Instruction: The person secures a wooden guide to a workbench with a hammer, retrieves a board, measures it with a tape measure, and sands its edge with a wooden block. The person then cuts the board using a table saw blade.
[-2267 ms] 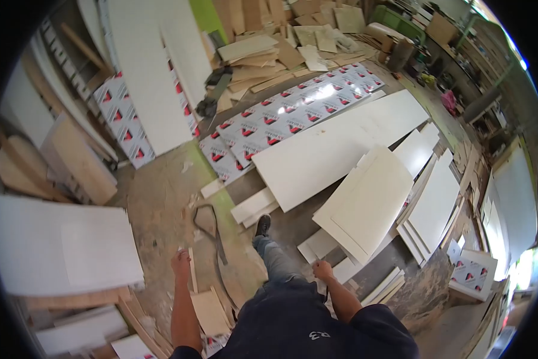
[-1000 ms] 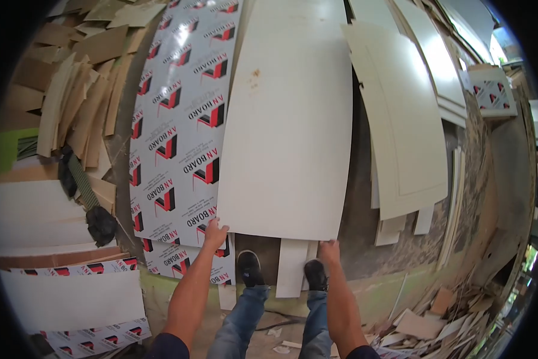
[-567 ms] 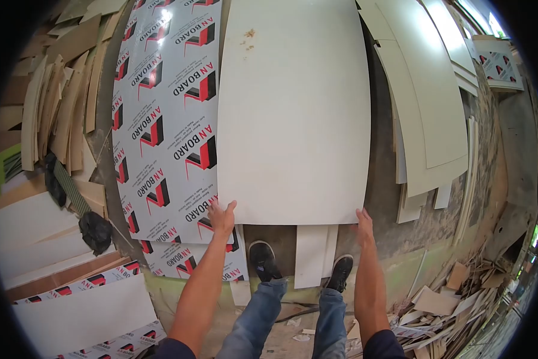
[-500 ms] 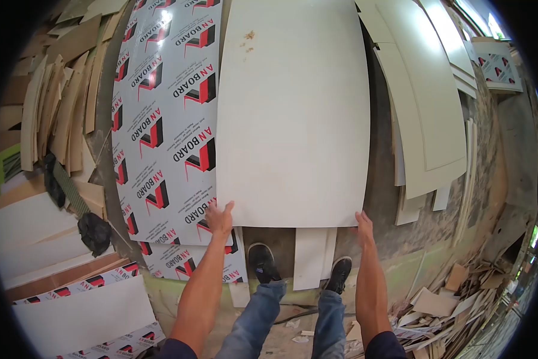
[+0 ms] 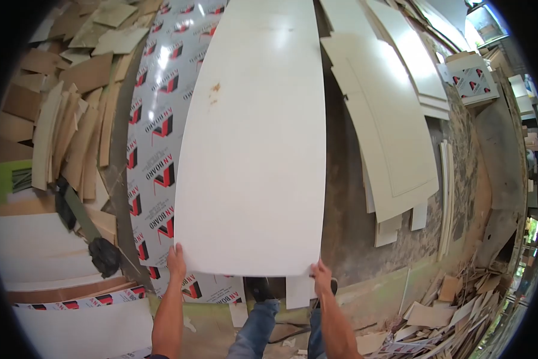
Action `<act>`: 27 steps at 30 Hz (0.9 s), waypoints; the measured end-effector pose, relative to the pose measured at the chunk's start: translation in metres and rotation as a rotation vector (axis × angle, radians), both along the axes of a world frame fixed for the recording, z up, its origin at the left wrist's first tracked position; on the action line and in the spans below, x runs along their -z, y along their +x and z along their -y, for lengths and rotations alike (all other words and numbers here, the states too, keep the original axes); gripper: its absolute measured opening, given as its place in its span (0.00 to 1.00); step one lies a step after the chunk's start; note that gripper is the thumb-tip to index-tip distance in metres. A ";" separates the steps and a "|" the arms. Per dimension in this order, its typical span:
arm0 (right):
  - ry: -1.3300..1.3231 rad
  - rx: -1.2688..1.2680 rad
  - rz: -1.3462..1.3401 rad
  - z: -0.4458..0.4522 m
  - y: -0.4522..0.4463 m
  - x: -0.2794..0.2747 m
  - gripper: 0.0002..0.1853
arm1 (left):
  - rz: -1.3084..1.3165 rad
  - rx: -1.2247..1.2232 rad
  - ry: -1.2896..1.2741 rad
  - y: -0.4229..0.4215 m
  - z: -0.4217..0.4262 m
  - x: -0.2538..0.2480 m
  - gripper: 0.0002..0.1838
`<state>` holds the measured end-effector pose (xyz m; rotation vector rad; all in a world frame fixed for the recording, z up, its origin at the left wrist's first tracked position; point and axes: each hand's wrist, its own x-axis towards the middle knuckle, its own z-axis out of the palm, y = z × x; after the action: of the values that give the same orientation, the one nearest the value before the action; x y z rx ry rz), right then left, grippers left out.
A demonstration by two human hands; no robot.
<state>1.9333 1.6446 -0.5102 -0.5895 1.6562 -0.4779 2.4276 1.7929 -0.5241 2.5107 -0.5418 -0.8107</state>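
A long white board [image 5: 251,167] with brown stains stretches away from me, its near end raised over my shoes. My left hand [image 5: 177,261] is closed on the near left corner of this board. At the near right corner my right hand [image 5: 321,276] grips the edge with bent fingers. Left of the board, partly covered by it, lies a grey printed sheet [image 5: 152,161] with red and black logos. Under the near end, a narrow white strip [image 5: 297,292] shows between my feet.
Cream boards [image 5: 388,119] lie in a stack on the right. Offcuts [image 5: 71,128] are piled at the upper left, more scraps [image 5: 454,317] at the lower right. A black bundle [image 5: 104,257] rests on the left near a white panel [image 5: 89,329].
The near end of the white board has come up and closer to me, shifting left over the printed sheet. Both hands have closed on its corners and moved lower in view.
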 end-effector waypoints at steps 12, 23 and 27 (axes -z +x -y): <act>0.000 0.137 0.050 -0.192 -0.048 -0.169 0.28 | -0.035 -0.047 0.026 -0.047 -0.142 -0.233 0.26; -0.634 0.669 0.624 -0.237 -0.183 -0.395 0.22 | -0.383 -0.132 -0.180 -0.214 -0.243 -0.406 0.30; -0.692 0.733 0.792 -0.308 -0.201 -0.451 0.17 | -0.718 -0.186 -0.368 -0.308 -0.259 -0.477 0.33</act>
<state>1.7319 1.9529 -0.0592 -0.1869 0.8562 -1.6248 2.1197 2.0514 -0.0470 1.7411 -0.1782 -1.3051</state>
